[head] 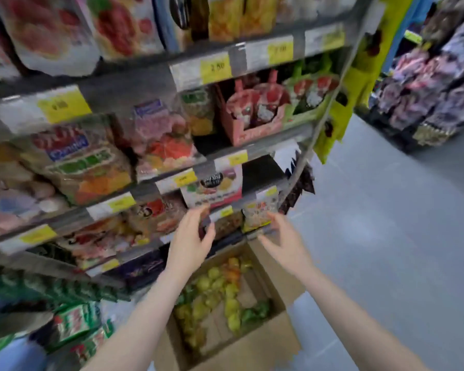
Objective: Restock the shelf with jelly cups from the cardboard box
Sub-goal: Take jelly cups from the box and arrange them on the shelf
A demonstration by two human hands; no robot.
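Both hands are raised at the centre of the frame with nothing in them: the left hand (190, 236) has loosely spread fingers before a lower shelf edge (220, 212), and the right hand (284, 236), likewise open, sits just beside a small packet (260, 212) there. Directly below and between the forearms lies the open cardboard box (279, 341), its long axis running away toward the shelving. Blurred yellow and green jelly cups (212, 287) line its floor, about equally near either hand. Grey floor (386, 210) stretches right.
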